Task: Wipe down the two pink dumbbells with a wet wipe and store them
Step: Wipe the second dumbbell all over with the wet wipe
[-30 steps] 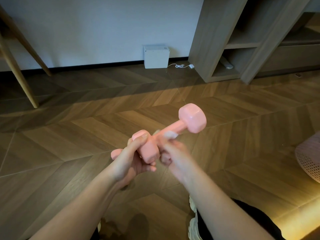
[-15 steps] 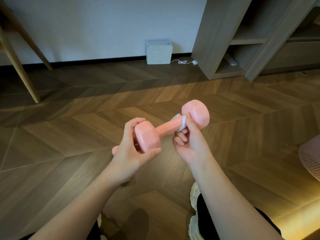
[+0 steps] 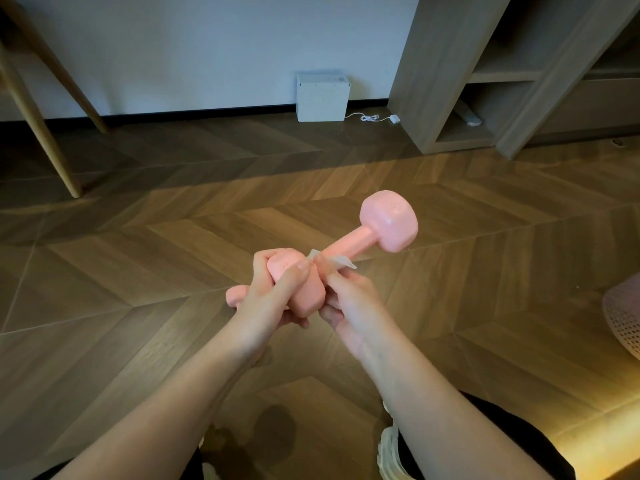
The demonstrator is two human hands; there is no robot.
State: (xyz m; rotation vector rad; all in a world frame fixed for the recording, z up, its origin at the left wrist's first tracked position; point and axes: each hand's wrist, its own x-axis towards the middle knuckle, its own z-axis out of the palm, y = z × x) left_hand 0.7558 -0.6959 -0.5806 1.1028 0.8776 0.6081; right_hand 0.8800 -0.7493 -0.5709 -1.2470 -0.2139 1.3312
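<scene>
I see a smooth, matte pink dumbbell (image 3: 360,240) held at frame centre. It has two blocky heads with rounded corners joined by a round bar, and the far head points toward 1 o'clock. My left hand (image 3: 273,299) is clenched around the near head, thumb laid across its face. My right hand (image 3: 349,306) pinches a thin, crumpled, translucent wet wipe (image 3: 334,263) against the bar just beside that head. At 9 o'clock of my left hand a second pink end (image 3: 237,295) pokes out; I cannot tell whether it is held. Below lies a herringbone wood floor (image 3: 138,271), and a perforated pink basket (image 3: 623,320) sits at 3 o'clock.
</scene>
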